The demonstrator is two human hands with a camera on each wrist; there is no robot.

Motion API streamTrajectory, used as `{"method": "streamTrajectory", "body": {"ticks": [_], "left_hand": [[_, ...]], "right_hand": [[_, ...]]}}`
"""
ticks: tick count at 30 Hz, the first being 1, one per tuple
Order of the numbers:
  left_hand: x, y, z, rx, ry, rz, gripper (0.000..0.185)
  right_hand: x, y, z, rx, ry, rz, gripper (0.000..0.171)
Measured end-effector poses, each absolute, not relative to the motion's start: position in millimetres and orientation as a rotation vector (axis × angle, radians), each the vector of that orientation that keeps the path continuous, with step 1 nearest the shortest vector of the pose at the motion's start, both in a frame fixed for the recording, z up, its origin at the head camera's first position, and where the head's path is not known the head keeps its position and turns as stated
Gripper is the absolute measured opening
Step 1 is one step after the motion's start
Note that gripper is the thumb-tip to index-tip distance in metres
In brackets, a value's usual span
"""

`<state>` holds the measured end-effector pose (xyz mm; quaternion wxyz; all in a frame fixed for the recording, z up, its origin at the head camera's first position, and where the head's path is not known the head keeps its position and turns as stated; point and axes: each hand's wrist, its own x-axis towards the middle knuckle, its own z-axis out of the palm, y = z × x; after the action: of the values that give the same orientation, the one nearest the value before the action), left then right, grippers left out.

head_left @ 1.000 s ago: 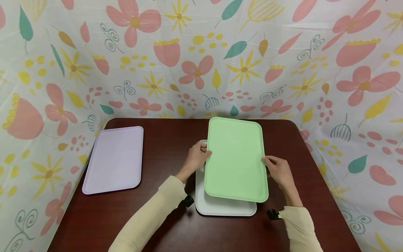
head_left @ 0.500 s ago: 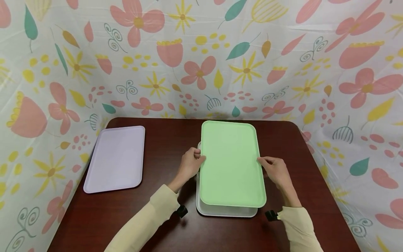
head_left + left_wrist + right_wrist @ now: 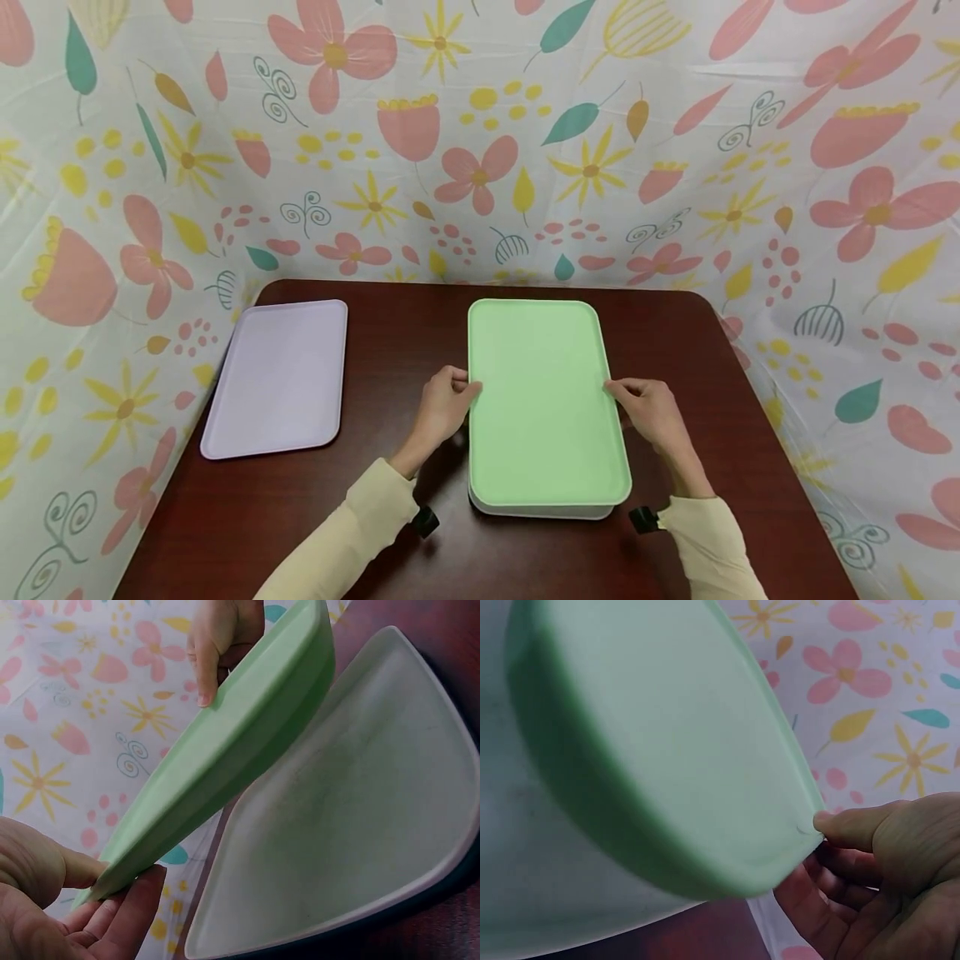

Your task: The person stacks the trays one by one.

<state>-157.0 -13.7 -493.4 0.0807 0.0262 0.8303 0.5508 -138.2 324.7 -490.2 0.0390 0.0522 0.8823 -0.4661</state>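
Observation:
A light green rectangular tray is held level between both hands, close over a white tray that lies on the dark table. Only the white tray's near edge shows in the head view; in the left wrist view more of its pale inside appears below the green one. My left hand pinches the green tray's left rim, thumb on top and fingers underneath. On the opposite rim my right hand pinches the same way, its thumb on the upper edge.
A lavender tray lies flat on the left side of the dark red-brown table. Behind and beside the table hangs a white cloth with flowers and leaves. Dark wrist cameras stick out under the sleeves.
Both hands have brought the green tray down, toward me and slightly left, levelling and straightening it over the white tray, which it now nearly covers. The lavender tray has stayed put.

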Motion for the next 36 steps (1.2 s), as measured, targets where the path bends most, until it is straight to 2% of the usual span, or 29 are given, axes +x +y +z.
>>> {"method": "streamTrajectory", "body": {"ticks": [11, 26, 36], "left_hand": [[-152.3, -12.6, -512.8, 0.052, 2.494, 1.593, 0.027], [-149.4, -5.2, -531.7, 0.049, 2.489, 1.541, 0.031], [-150.5, -2.8, -540.5, 0.052, 2.502, 1.494, 0.026]], "right_hand": [[-135.4, 322.9, -506.9, 0.139, 2.776, -1.255, 0.043], [-130.3, 325.2, -526.5, 0.205, 2.723, -1.264, 0.036], [-125.4, 323.9, -531.8, 0.230, 2.711, -1.284, 0.035]]}}
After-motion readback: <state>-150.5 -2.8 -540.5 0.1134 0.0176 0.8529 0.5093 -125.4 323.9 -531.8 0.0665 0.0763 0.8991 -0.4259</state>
